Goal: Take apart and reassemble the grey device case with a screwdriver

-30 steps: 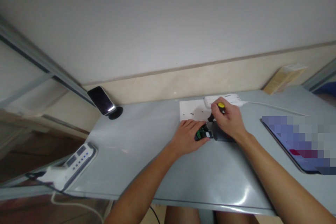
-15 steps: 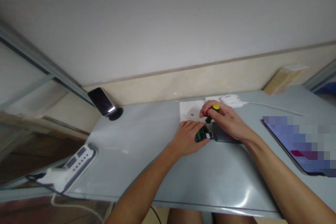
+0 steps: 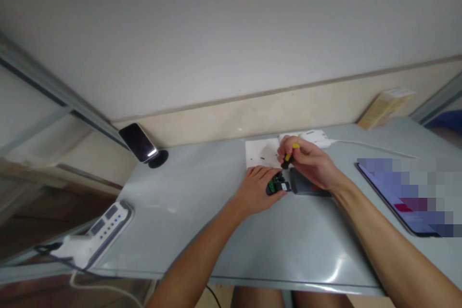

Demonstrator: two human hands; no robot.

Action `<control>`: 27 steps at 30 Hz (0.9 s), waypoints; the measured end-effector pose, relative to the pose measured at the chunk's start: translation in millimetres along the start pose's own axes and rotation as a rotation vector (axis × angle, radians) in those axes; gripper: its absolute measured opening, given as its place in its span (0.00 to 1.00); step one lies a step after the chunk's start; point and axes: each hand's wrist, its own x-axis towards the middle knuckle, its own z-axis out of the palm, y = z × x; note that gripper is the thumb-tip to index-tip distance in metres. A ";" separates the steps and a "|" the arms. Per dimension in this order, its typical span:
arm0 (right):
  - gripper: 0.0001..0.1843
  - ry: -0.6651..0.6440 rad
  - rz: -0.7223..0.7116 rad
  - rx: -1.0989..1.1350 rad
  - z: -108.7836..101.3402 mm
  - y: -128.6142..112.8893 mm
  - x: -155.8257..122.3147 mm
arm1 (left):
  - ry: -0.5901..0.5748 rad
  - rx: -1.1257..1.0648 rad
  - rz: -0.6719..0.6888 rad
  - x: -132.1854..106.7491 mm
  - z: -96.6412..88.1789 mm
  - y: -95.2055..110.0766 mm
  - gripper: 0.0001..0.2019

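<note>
While the L hand is clamped on the open blk device, fingers at far edge, thumb at near edge, the R hand is closed around a screwdriver, yellow/blk handle, tilted, low end just above the device's far R corner. Tip too small to see; can't tell if touching. Device lies on grey tbl, approx. centre-R, green circuit bd showing. Dk flat item just R of it, partly under R hand/wrist. White sheet behind L hand w/ a few tiny dk bits on it. White pwr strip w/ cable behind R hand. Phone on blk stand, far L.
</note>
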 end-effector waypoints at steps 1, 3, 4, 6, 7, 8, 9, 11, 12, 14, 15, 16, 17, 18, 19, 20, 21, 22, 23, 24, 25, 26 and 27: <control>0.17 -0.013 0.018 -0.035 -1.3 -2.4 -0.8 | -0.001 -0.001 -0.004 0.1 0.0 -0.1 0.23; 0.20 -0.020 0.057 -0.063 -3.1 -6.7 -1.5 | -0.003 -0.006 -0.014 0.4 -0.1 -0.1 0.24; 0.21 -0.013 0.072 -0.049 -3.8 -8.3 -1.4 | -0.004 -0.009 -0.018 0.6 -0.3 0.0 0.24; 0.21 -0.013 0.095 0.004 -4.7 -10.6 -0.9 | -0.001 -0.015 -0.021 1.1 -0.8 0.4 0.24; 0.21 -0.022 0.104 0.027 -5.1 -11.3 -0.7 | -0.003 -0.016 -0.021 1.2 -1.1 0.7 0.24; 0.21 -0.036 0.111 0.043 -5.3 -11.6 -0.5 | -0.006 -0.015 -0.020 1.3 -1.4 0.9 0.23; 0.21 -0.054 0.117 0.050 -5.4 -11.5 -0.4 | -0.009 -0.012 -0.020 1.3 -1.7 1.2 0.23; 0.20 -0.078 0.127 0.058 -4.6 -10.3 -0.2 | -0.014 -0.003 -0.016 1.0 -2.3 1.6 0.23; 0.20 -0.074 0.126 0.073 -3.6 -9.1 0.0 | -0.015 0.003 -0.011 0.7 -2.4 1.8 0.24; 0.20 -0.040 0.111 0.129 -0.3 -5.8 0.6 | -0.014 0.015 -0.003 0.2 -2.6 1.9 0.25; 0.20 -0.014 0.094 0.159 2.0 -3.9 1.1 | -0.015 0.019 0.000 0.0 -2.6 1.9 0.25; 0.21 0.011 0.076 0.182 4.5 -2.0 1.5 | -0.015 0.021 -0.001 0.0 -2.6 1.9 0.25; 0.21 0.033 0.058 0.191 7.2 -0.3 2.0 | -0.015 0.022 -0.005 0.0 -2.6 2.1 0.25; 0.21 0.051 0.044 0.186 9.6 1.0 2.3 | -0.015 0.023 -0.010 0.2 -2.7 2.2 0.25; 0.21 0.062 0.036 0.174 11.7 1.9 2.6 | -0.015 0.023 -0.015 0.4 -2.9 2.5 0.24; 0.21 0.067 0.032 0.164 13.2 2.3 2.7 | -0.015 0.022 -0.018 0.6 -3.0 2.7 0.24; 0.20 0.068 0.030 0.159 14.0 2.2 2.6 | -0.013 0.022 -0.020 0.7 -3.2 2.9 0.24; 0.19 0.066 0.030 0.157 14.1 1.7 2.5 | -0.012 0.022 -0.019 0.9 -3.2 3.1 0.23; 0.18 0.064 0.028 0.154 13.7 0.8 2.3 | -0.011 0.024 -0.017 1.0 -3.2 3.1 0.23; 0.18 0.059 0.027 0.148 12.9 -0.2 2.0 | -0.009 0.027 -0.015 1.0 -3.1 3.1 0.23; 0.18 0.052 0.027 0.134 11.9 -1.3 1.7 | -0.009 0.032 -0.015 1.1 -2.8 3.0 0.23; 0.18 0.044 0.028 0.116 10.7 -2.3 1.5 | -0.009 0.038 -0.014 1.1 -2.5 2.7 0.23; 0.18 0.034 0.030 0.100 9.8 -3.1 1.2 | -0.009 0.042 -0.015 1.0 -2.0 2.4 0.23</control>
